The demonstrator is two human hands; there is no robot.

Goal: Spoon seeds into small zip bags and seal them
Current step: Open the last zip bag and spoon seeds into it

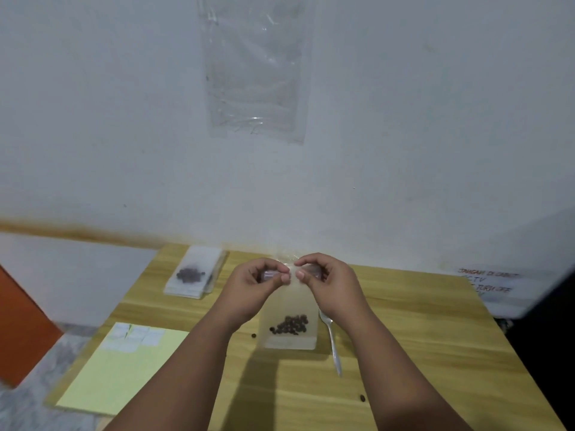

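Wood-grain table (404, 353) surface carries all items. Nearest to you, one loose dark seed (362, 398) lies on the bare wood. To your left, a pale yellow paper sheet (124, 374) lies flat, with small white rectangular labels (133, 337) on its far corner. A silver metal spoon (333, 343) lies on the table just right of centre, its bowl pointing away from you.

Just beside the spoon, a small clear plastic zip bag (291, 303) stands upright, with a cluster of dark seeds (291, 325) settled near its bottom. Whether its lower edge touches the table cannot be confirmed. Your left hand (255, 284) and right hand (326, 281) meet at the bag's top edge, each pinching the closure strip between thumb and curled fingers.

Further back on the left, a stack of flat clear bags (196, 272) lies by the wall, with dark seeds visible in it. On the white wall above, a clear plastic sleeve (253, 70) hangs flat. A white sign with red handwriting (488, 281) sits far right.
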